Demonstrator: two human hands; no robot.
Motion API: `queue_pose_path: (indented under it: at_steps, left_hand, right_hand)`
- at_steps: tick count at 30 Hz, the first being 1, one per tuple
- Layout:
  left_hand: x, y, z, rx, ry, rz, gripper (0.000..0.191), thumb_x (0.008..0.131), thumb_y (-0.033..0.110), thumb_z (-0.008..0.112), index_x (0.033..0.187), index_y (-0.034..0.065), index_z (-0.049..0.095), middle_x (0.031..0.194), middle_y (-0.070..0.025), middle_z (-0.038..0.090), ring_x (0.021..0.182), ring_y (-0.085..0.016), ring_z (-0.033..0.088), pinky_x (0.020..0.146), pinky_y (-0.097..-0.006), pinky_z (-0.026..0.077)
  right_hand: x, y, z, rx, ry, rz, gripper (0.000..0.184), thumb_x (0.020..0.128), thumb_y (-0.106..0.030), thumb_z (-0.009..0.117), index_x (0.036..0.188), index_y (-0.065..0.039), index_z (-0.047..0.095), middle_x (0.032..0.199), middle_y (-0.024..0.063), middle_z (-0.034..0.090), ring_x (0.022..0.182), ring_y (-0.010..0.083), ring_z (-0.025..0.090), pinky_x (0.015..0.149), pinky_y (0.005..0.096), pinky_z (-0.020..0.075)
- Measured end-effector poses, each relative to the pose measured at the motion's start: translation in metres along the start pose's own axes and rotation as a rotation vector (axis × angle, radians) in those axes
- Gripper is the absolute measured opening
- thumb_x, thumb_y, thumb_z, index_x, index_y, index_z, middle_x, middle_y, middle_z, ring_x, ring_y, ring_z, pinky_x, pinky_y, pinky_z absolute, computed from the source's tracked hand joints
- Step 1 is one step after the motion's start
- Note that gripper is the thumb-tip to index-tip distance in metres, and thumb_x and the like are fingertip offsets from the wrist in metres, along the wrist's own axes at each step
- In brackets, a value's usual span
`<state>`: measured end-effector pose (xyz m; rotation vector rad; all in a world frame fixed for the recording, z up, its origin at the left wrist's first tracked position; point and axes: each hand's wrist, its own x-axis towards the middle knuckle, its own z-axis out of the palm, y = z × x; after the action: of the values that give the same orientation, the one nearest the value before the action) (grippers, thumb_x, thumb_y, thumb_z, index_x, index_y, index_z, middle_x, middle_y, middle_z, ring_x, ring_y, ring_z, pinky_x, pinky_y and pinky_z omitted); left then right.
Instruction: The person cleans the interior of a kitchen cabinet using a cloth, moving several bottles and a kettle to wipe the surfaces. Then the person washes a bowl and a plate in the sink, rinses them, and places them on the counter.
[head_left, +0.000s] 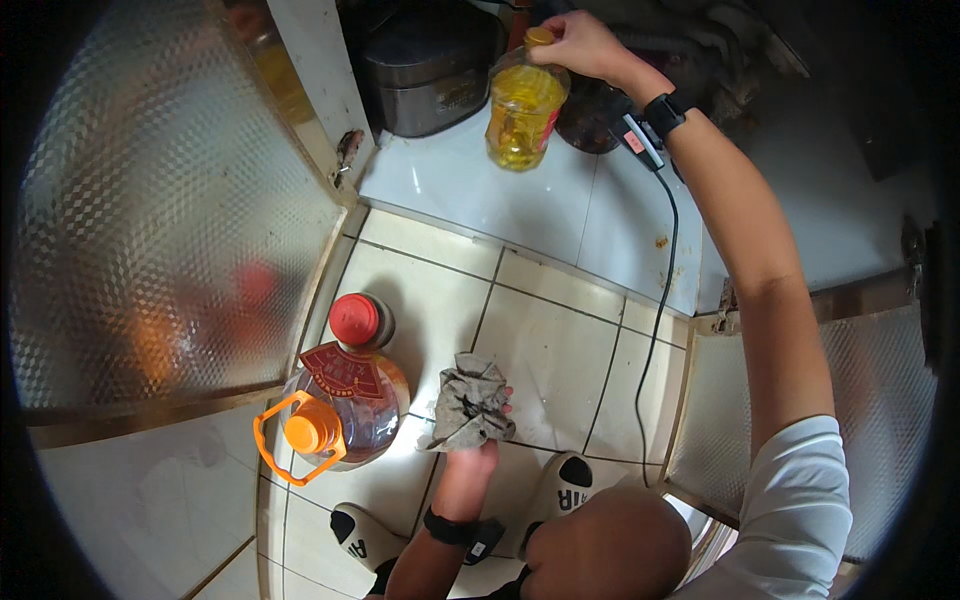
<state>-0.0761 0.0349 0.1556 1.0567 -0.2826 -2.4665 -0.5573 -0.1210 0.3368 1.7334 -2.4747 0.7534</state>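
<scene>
At the top of the head view, my right hand (581, 45) grips the neck of a clear plastic bottle of yellow oil (527, 112), just under its yellow cap. The bottle is at the front part of the white cabinet floor. Lower down, over the tiles, a crumpled grey cloth (471, 401) lies in my left hand (480, 456), which it mostly covers. Left of that hand stand a large clear plastic jug (375, 420) with an orange cap and handle, and a jar with a red lid (354, 319).
A dark lidded appliance (427, 75) sits inside the cabinet (480, 199), left of the bottle. A dark round container (589, 120) is behind my right wrist. Patterned-glass doors (180, 225) stand open on both sides. A black cable (664, 300) hangs from the right wrist device.
</scene>
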Motion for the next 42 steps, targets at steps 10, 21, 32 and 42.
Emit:
queue_pose_path:
  at_steps: [10, 21, 32, 42]
  left_hand:
    - [-0.007, -0.012, -0.003, -0.012, -0.040, 0.036, 0.033, 0.105, 0.033, 0.047, 0.125, 0.0092, 0.058, 0.110, -0.0087, 0.068, 0.094, -0.025, 0.069, 0.076, -0.0344, 0.056]
    - [-0.003, -0.005, 0.014, -0.025, 0.141, -0.031, 0.040, 0.107, 0.044, 0.039, 0.110, 0.0090, 0.059, 0.094, -0.0093, 0.065, 0.081, -0.028, 0.066, 0.065, -0.0361, 0.053]
    - [-0.004, -0.003, 0.002, 0.009, 0.075, 0.020, 0.036, 0.107, 0.039, 0.042, 0.120, 0.0105, 0.058, 0.104, -0.0095, 0.069, 0.087, -0.024, 0.070, 0.069, -0.0328, 0.057]
    - [-0.003, -0.019, -0.017, -0.072, 0.102, -0.011, 0.034, 0.108, 0.035, 0.044, 0.125, 0.0101, 0.059, 0.109, -0.0091, 0.069, 0.093, -0.022, 0.070, 0.075, -0.0328, 0.057]
  right_hand:
    - [0.056, 0.077, 0.023, -0.383, 0.136, 0.049, 0.041, 0.085, -0.041, 0.073, 0.104, -0.005, 0.076, 0.099, 0.0235, 0.074, 0.091, 0.0402, 0.072, 0.082, 0.0487, 0.0569]
    - [0.001, 0.029, 0.081, -0.044, 0.665, 0.375, 0.075, 0.081, -0.042, 0.079, 0.136, 0.001, 0.051, 0.101, 0.0243, 0.075, 0.097, 0.0429, 0.071, 0.087, 0.0507, 0.0564]
    - [-0.001, 0.022, 0.143, -0.099, 0.723, 0.556, 0.067, 0.082, -0.042, 0.078, 0.126, 0.003, 0.054, 0.121, 0.0246, 0.061, 0.106, 0.0441, 0.066, 0.088, 0.0496, 0.0565]
    - [0.014, 0.098, 0.202, 1.063, 0.365, 0.658, 0.039, 0.103, -0.021, 0.065, 0.129, 0.008, 0.057, 0.107, 0.0167, 0.069, 0.086, 0.0275, 0.074, 0.072, 0.0346, 0.0662]
